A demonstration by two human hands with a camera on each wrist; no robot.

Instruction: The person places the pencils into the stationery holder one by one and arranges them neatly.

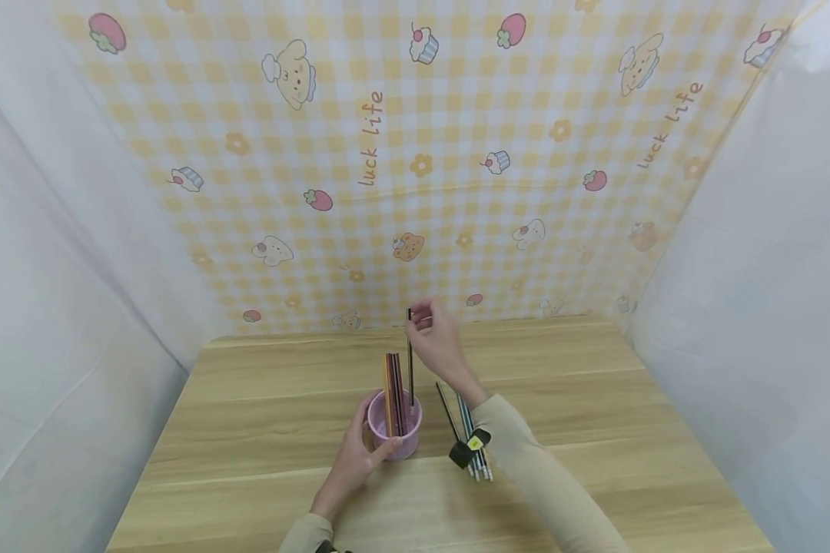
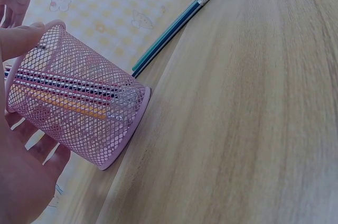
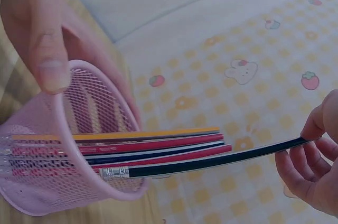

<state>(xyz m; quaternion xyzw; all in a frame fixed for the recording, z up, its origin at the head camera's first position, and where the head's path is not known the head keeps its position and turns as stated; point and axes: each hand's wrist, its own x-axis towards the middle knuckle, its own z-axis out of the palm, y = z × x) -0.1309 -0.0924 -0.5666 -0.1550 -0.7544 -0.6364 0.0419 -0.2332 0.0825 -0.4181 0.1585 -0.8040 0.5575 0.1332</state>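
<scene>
Our right hand (image 1: 439, 339) pinches a dark pencil (image 3: 211, 161) at the pink mesh cup (image 2: 87, 67) our left hand (image 1: 360, 458) grips; several upright pencils (image 3: 185, 140) stand inside, loose pencils (image 2: 171, 32) lie outside, unplaced

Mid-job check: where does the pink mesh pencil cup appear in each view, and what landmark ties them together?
Head: the pink mesh pencil cup is below centre, slightly left, held by the left hand.
Left wrist: the cup is at the left, sideways in the picture, mouth toward the left edge.
Right wrist: the cup is at lower left, mouth facing right.
Shared landmark: the orange-yellow pencil inside the cup.
</scene>
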